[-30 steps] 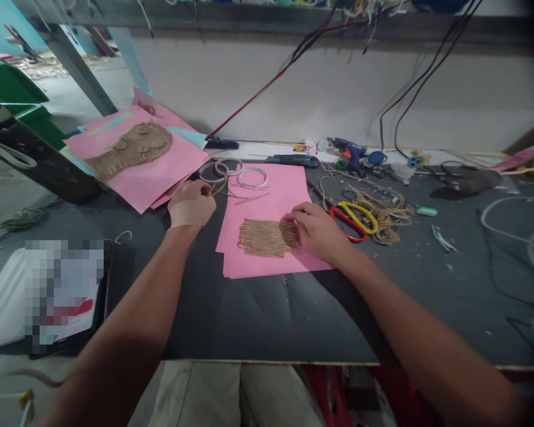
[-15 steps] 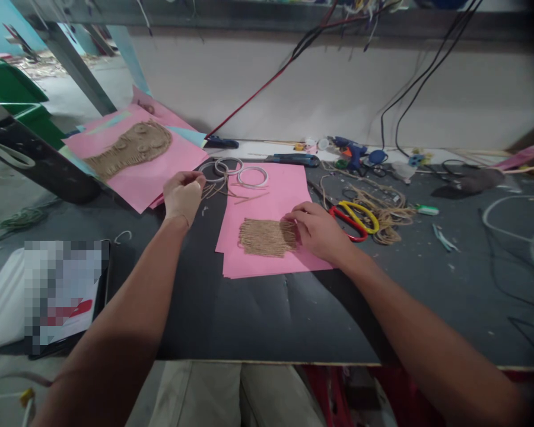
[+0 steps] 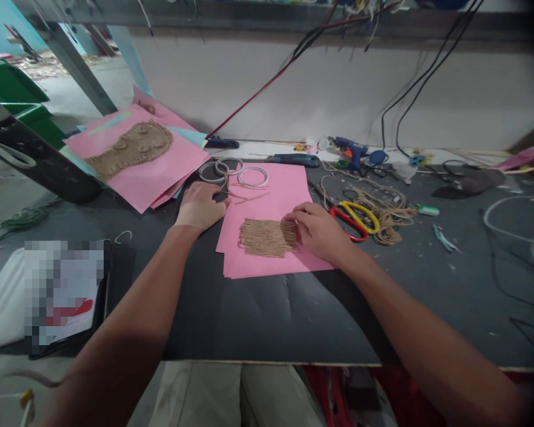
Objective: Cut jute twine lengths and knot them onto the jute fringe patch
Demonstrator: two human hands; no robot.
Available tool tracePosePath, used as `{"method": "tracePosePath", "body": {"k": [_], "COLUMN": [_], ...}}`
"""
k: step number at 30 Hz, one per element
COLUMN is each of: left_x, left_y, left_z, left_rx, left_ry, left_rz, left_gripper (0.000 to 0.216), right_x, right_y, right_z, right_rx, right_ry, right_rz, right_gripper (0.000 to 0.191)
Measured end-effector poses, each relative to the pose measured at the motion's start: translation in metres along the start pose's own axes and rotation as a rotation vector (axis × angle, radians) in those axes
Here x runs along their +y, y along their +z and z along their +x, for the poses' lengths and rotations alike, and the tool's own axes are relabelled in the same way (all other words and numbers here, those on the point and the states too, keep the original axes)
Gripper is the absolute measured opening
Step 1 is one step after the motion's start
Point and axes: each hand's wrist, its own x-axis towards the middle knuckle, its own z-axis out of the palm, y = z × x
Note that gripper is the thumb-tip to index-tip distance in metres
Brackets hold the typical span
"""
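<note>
A small mat of twine strips (image 3: 267, 238), laid side by side, rests on pink paper (image 3: 276, 198). At its upper right edge, my right hand (image 3: 318, 231) has its curled fingertips closed on the strips; the thumb is mostly hidden. My left hand (image 3: 201, 207) is palm down at the left of the paper, thumb apart from the fingers, with the fingertips partly hidden. Loose cut twine pieces (image 3: 251, 197) lie just beyond it, beside several rolls of narrow tape (image 3: 253, 177). I see nothing held in the left hand.
Red and yellow-handled scissors (image 3: 353, 222) lie right of my right hand, by tangled twine (image 3: 385, 216). A blue cutter knife (image 3: 296, 159) and a glue gun (image 3: 353, 151) are behind. Leftward are a twine-covered shape (image 3: 137, 145) on pink sheets, a dark bottle (image 3: 35, 148) and a tablet (image 3: 71, 302).
My left hand has come down and to the right, from a pinch near the tape rolls to a thumb-apart pose near the paper's left edge. My right hand and the twine mat stay put.
</note>
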Motion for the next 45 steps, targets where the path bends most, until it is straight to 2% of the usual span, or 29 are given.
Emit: {"method": "tracePosePath", "body": {"k": [3,8,11,12,15,18,21,23,28,31,34,38,41,45], "left_x": [-0.001,0.011,0.023,0.026,0.032,0.033,0.031,0.03,0.031,0.033,0.037,0.045,0.052,0.063], "left_y": [-0.001,-0.003,0.0,0.001,0.006,0.008,0.007,0.007,0.005,0.002,-0.001,-0.004,-0.007,-0.013], "left_z": [0.0,-0.004,-0.007,-0.007,-0.008,-0.008,-0.009,-0.009,-0.01,-0.011,-0.012,-0.012,-0.013,-0.016], "left_rx": [0.053,0.111,0.082,0.02,-0.064,-0.083,-0.09,-0.075,0.056,0.1,0.085,0.099,0.021,-0.194], "left_ry": [0.009,0.072,0.258,0.307,0.334,0.301,0.328,0.365,0.386,0.387,0.375,0.412,0.409,0.442], "left_rz": [-0.02,-0.031,-0.139,-0.158,-0.168,-0.142,-0.118,-0.119,-0.15,-0.149,-0.166,-0.29,-0.407,-0.529], "left_gripper": [0.024,0.034,0.024,0.02,0.015,0.017,0.021,0.024,0.028,0.029,0.027,0.02,0.018,0.015], "right_x": [0.0,-0.001,-0.001,-0.001,0.0,0.001,0.002,0.002,0.003,0.003,0.0,-0.007,-0.01,-0.008], "right_y": [0.0,0.0,0.0,0.0,0.001,0.001,0.002,0.002,0.002,0.001,-0.002,-0.005,-0.004,-0.001], "right_z": [0.0,0.0,0.0,0.0,0.0,0.0,0.0,0.0,0.0,0.0,0.001,0.002,0.003,0.004], "right_rx": [-0.002,-0.006,-0.011,-0.014,-0.015,-0.008,-0.007,-0.004,0.016,0.065,0.162,0.278,0.306,0.337], "right_ry": [-0.005,0.006,0.013,0.015,0.019,0.027,0.032,0.033,0.06,0.09,0.093,0.049,0.045,0.003], "right_rz": [0.0,-0.017,-0.025,-0.027,-0.032,-0.025,-0.021,-0.024,-0.018,-0.036,-0.023,0.012,0.02,0.016], "right_gripper": [0.036,0.036,0.037,0.036,0.036,0.036,0.037,0.037,0.036,0.034,0.033,0.032,0.033,0.038]}}
